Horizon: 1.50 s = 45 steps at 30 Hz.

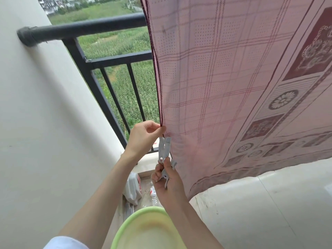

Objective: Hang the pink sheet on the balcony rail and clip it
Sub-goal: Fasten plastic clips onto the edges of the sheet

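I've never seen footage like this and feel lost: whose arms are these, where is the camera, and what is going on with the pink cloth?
There is only one picture, from a camera worn on a person's head, looking forward and down, so the arms are their own. No machine is involved. They stand on a balcony with a dark rail; fields lie beyond. The pink sheet hangs to the right. The left hand pinches its dark-trimmed edge. The right hand holds white clothes pegs, one raised at that edge. Below are a green basin and a white plastic bag on the floor.
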Available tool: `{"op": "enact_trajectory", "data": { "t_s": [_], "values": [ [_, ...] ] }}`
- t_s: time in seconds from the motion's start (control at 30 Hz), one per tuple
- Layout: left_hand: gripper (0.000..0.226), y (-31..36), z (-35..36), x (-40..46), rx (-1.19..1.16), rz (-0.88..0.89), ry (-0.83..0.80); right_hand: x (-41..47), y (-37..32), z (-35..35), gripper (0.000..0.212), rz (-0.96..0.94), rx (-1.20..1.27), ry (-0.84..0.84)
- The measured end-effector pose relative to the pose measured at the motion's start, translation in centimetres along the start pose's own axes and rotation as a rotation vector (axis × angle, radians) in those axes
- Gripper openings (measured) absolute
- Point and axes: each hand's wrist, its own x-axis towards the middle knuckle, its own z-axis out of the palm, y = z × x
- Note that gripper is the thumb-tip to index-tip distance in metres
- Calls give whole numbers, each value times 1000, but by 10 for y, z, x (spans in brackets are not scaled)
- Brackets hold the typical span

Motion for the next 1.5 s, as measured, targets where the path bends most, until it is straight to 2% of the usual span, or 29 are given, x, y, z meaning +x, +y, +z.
{"op": "enact_trajectory", "data": {
  "t_s": [0.13,0.37,0.53,0.67,0.7,0.77,0.83,0.9,1.0,1.1,1.17,1.27,1.33,1.5],
  "values": [
    [11,2,2,-5,-1,0,55,0,5,9,18,4,61,8],
    [11,-1,10,-15,117,139,233,7,9,22,15,13,154,-36],
    [12,-5,6,-8,119,81,148,11,3,19,10,77,67,-123],
    [9,-11,5,-7,-105,23,18,13,-10,7,9,116,-124,-138],
    [7,-17,3,-6,-172,34,7,13,-13,-1,10,129,-190,-122],
    [13,-38,-1,-5,-283,46,93,15,-18,-28,11,128,-426,-51],
    [20,-70,-1,-6,-378,-22,215,20,-25,-61,21,78,-764,55],
    [23,-110,12,-14,-395,-129,255,27,-37,-90,29,34,-1082,207],
    [25,-161,46,-29,-353,-241,150,45,-55,-118,30,-23,-1521,399],
    [28,-187,79,-33,-376,-252,49,64,-61,-134,32,-133,-1907,400],
    [32,-197,96,-30,-363,-231,-28,75,-60,-139,33,-200,-2031,364],
    [43,-205,113,-22,-311,-215,-170,93,-54,-138,49,-282,-2168,339],
    [50,-205,117,-14,-339,-187,-271,103,-52,-135,52,-329,-2239,318],
    [37,-199,116,-1,-367,-54,-349,109,-55,-140,29,-474,-2193,221]
  ]
}}
